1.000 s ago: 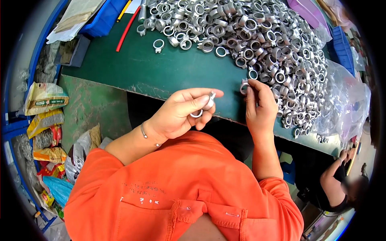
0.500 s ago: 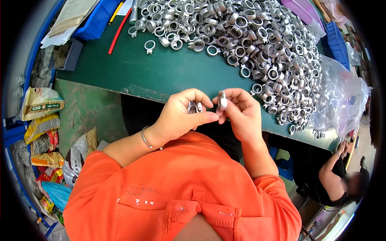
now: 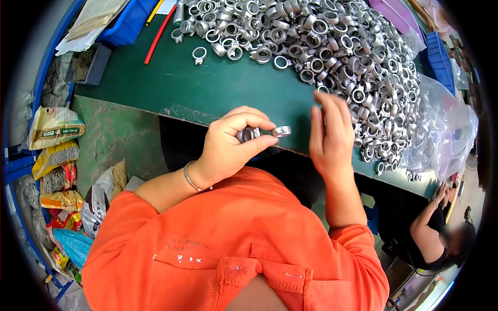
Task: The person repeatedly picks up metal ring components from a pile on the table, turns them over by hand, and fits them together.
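My left hand [image 3: 227, 141] is closed, pinching a small grey metal ring clamp [image 3: 281, 131] between thumb and forefinger, held edge-on. Behind it, more ring-shaped metal [image 3: 248, 135] sits within the curled fingers; how many pieces is hidden. My right hand [image 3: 332, 136] is slightly blurred, with fingers stretched out and nothing visible in it. It is over the table's front edge, beside the near side of a large heap of similar metal ring clamps [image 3: 358, 96].
The heap covers much of the green table [image 3: 150, 90]. A red rod [image 3: 160, 36] lies left of it, near a blue bin [image 3: 122, 28] and a grey box [image 3: 96, 67]. Clear plastic [image 3: 441, 124] lies at the right. Another person [image 3: 428, 228] sits there. Bags [image 3: 54, 127] are stacked left.
My right hand has let go of the ring clamp and moved right and up, its fingers opening out. The clamp now stays in my left hand's pinch. The view has shifted slightly.
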{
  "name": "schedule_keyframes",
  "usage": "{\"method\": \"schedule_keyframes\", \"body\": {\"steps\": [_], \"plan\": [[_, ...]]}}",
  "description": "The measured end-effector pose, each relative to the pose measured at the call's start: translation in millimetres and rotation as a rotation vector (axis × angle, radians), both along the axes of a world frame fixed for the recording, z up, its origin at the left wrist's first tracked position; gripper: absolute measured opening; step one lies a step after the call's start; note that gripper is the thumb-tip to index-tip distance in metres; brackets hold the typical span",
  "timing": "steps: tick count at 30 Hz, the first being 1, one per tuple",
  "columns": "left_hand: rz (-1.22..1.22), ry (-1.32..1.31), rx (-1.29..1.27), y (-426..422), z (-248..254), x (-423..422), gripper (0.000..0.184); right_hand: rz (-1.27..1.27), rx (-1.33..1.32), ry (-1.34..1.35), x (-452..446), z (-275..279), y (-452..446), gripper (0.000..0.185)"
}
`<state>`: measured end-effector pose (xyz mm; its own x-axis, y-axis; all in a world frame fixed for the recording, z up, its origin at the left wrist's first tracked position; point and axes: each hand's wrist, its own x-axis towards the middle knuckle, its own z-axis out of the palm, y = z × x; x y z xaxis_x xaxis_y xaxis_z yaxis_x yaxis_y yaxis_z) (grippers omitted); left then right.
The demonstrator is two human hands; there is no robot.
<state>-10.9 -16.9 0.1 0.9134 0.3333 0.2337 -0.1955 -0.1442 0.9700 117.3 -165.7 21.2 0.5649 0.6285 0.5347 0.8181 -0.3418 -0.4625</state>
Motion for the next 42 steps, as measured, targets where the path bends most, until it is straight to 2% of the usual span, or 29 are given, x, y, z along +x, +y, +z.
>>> {"method": "schedule_keyframes", "body": {"steps": [1, 3, 4, 6, 8, 10, 14, 16, 20, 22, 24, 25, 27, 32, 35, 37, 38, 40, 41, 42], "plan": [[-0.003, 0.0, -0.001, -1.3, 1.9, -1.0, 0.016, -0.084, -0.128, -0.017, 4.6, -0.7, 1.6, 0.023], [-0.048, 0.156, -0.296, -2.1, 6.6, -2.5, 0.013, -0.174, -0.376, -0.095, 11.2, -5.0, 1.2, 0.023], [-0.045, 0.156, -0.295, -0.7, 8.3, -1.7, 0.013, -0.171, -0.374, -0.095, 10.0, -4.9, 2.8, 0.023], [-0.15, 0.315, -1.071, 3.8, 11.0, 0.0, 0.014, -0.15, -0.376, -0.132, 4.5, -3.3, 7.3, 0.023], [-0.141, 0.337, -1.061, 6.8, 9.4, 0.3, 0.019, -0.165, -0.375, -0.109, 5.0, -2.3, 6.1, 0.022], [-0.183, 0.343, -1.187, 9.5, 9.3, -0.1, 0.024, -0.14, -0.343, -0.119, 8.3, -3.7, 3.0, 0.019], [-0.215, 0.313, -1.23, 10.7, 7.8, -0.2, 0.029, -0.08, -0.295, -0.158, 7.6, -2.7, 0.5, 0.017], [-0.209, 0.33, -1.245, 10.2, 8.0, 0.2, 0.035, -0.04, -0.3, -0.054, 5.4, -7.5, -1.1, 0.014], [-0.287, 0.257, -1.249, 9.9, 1.6, -0.2, 0.045, -0.053, -0.177, -0.086, 8.3, -6.6, 5.0, 0.019], [-0.264, 0.228, -1.101, 7.8, 2.1, -1.0, 0.056, -0.064, -0.178, -0.085, 5.2, -7.2, 7.7, 0.021], [-0.229, 0.254, -1.041, 5.3, 10.7, -0.1, 0.06, -0.072, -0.179, -0.085, 4.8, -7.3, 7.8, 0.024], [-0.192, 0.279, -0.981, 4.2, 13.9, 0.5, 0.063, 0.004, -0.2, -0.052, 5.6, -6.6, 5.5, 0.026], [-0.187, 0.258, -0.986, 3.4, 14.3, 1.4, 0.065, 0.078, -0.219, 0.039, 2.2, -7.4, 3.8, 0.035], [-0.185, 0.249, -0.992, 4.4, 13.9, 2.8, 0.069, 0.137, -0.176, 0.025, 1.1, -7.0, 4.8, 0.039], [-0.167, 0.28, -1.047, 5.2, 14.8, 2.8, 0.065, 0.096, -0.223, 0.147, -2.4, -4.6, 2.0, 0.034], [-0.162, 0.335, -1.121, 8.0, 21.4, 1.4, 0.046, 0.046, -0.237, 0.272, -1.7, -5.5, -0.7, 0.033], [-0.162, 0.334, -1.12, 13.3, 14.0, -1.9, 0.046, 0.047, -0.236, 0.27, -0.6, -5.7, -1.7, 0.033], [-0.518, 0.362, -1.185, 25.8, -7.3, -10.3, 0.023, 0.024, -0.178, 0.555, 0.2, -6.8, -4.8, 0.034], [-0.489, 0.508, -1.098, 23.8, 1.5, -11.8, 0.016, 0.021, -0.145, 0.726, -0.2, -9.2, -6.9, 0.034], [-0.577, 0.586, -1.111, 26.9, -5.9, -15.2, 0.017, 0.015, -0.143, 0.725, -0.4, -14.1, -8.2, 0.034]]}}
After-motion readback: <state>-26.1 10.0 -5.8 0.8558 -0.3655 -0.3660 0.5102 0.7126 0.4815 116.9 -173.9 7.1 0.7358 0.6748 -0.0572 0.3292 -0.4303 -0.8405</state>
